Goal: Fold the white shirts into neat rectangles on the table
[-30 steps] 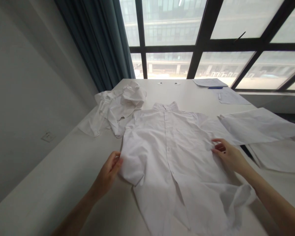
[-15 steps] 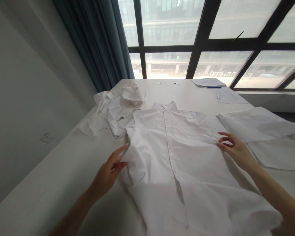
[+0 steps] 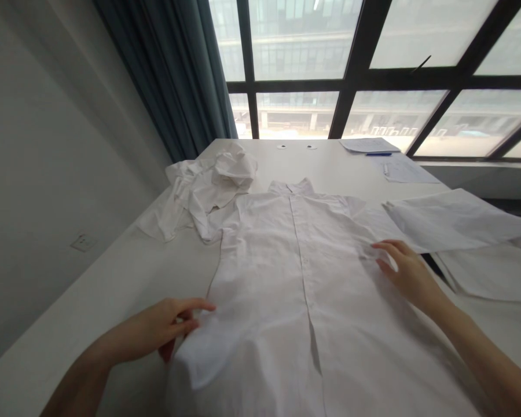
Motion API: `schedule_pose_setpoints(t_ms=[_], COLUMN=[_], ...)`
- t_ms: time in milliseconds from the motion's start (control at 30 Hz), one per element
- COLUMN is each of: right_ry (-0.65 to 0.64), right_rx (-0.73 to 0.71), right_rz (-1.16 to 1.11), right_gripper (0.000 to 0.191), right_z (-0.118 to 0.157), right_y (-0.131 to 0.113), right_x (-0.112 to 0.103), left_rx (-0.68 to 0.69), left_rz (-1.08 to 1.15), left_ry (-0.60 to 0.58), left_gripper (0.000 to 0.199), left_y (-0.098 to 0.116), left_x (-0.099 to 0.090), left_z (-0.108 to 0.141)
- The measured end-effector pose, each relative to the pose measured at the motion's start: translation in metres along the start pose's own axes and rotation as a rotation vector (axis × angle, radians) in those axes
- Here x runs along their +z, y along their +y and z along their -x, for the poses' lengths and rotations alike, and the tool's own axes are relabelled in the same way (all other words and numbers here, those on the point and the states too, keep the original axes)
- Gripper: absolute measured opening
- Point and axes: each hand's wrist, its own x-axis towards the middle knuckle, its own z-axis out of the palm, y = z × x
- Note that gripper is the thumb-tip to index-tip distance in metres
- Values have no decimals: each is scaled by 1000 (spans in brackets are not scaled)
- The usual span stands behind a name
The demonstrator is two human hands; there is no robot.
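Note:
A white button-front shirt (image 3: 264,278) lies spread on the white table, its stand collar pointing toward the window. The front opening gapes a little in its lower part. At the shirt's left side edge, my left hand (image 3: 156,327) has its index finger stretched out on the cloth, the thumb apart from it and the other fingers partly hidden beneath. My right hand (image 3: 403,272) touches the shirt's right side near the sleeve, with index finger and thumb apart on the fabric. The shirt's lower end runs out of view at the bottom.
Crumpled white cloth (image 3: 217,179) lies at the back left, touching the shirt's sleeve. Folded white cloth (image 3: 460,220) sits at the right. Papers (image 3: 369,145) with a blue pen (image 3: 378,154) are at the far right, below the windows. A dark curtain (image 3: 173,75) hangs at the left.
My left hand has moved down and left along the shirt's edge, and that side now lies wider and smoother. My right hand has shifted slightly left, its finger and thumb further apart.

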Motion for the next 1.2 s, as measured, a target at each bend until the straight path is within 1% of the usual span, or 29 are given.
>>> schedule_pose_setpoints(t_ms=[33, 67, 167, 200, 233, 267, 300, 400, 467, 533, 567, 667, 700, 733, 767, 867, 933, 967, 1033, 1067, 1133, 1200], right_ry=[-54, -131, -412, -505, -589, -661, -722, -847, -864, -854, -850, -854, -860, -868, -877, -887, -877, -874, -882, -894, -931, -977], right_rx=[-35, -69, -172, -200, -226, -258, -297, -415, -477, -523, -541, -572, -567, -549, -518, -365, -273, -248, -251, -270, -322, -381], right_rz=[-31, -75, -215, -257, -293, -321, -339, -334, -303, -258, -237, -232, -264, -315, -381, -614, -735, -771, -787, -766, -686, -615], right_gripper=[25, 22, 16, 14, 11, 9, 10, 28, 40, 41, 37, 10, 7, 9, 10, 6, 10, 12, 13, 12, 8, 5], right_z=[2, 6, 20, 26, 32, 38, 45, 62, 71, 76, 78, 77, 75, 73, 71, 65, 62, 61, 60, 59, 60, 60], right_y=[-11, -24, -66, -80, -94, -106, -117, -137, -141, -142, -143, -145, -146, -146, -146, -140, -136, -134, -134, -135, -140, -144], right_x=[-1, -2, -5, -6, -5, -4, -2, 10, 18, 23, 23, 20, 18, 16, 13, 7, 5, 4, 3, 3, 2, 0], left_rx=[6, 29, 142, 175, 207, 244, 293, 455, 520, 550, 556, 564, 569, 576, 582, 606, 610, 604, 587, 578, 565, 574], left_rz=[-36, -88, -265, -316, -359, -394, -419, -468, -507, -549, -570, -616, -628, -637, -645, -664, -680, -687, -683, -669, -622, -563], left_ry=[32, 97, 356, 416, 437, 418, 361, 107, -4, -25, -14, 31, 27, 16, 4, -24, -6, 8, 22, 11, -37, -88], left_gripper=[46, 43, 39, 37, 34, 31, 28, 22, 27, 43, 52, 73, 77, 79, 77, 58, 49, 45, 36, 31, 24, 22], left_y=[2, 5, 15, 18, 22, 25, 29, 42, 47, 46, 43, 28, 24, 22, 21, 32, 42, 46, 51, 52, 53, 54], left_x=[0, 0, 5, 8, 13, 18, 25, 50, 69, 88, 96, 113, 116, 118, 119, 120, 121, 121, 119, 117, 109, 98], left_z=[-2, -6, -17, -21, -23, -25, -25, -19, -13, -8, -7, -5, -5, -4, -3, 0, 2, 3, 4, 5, 7, 9])
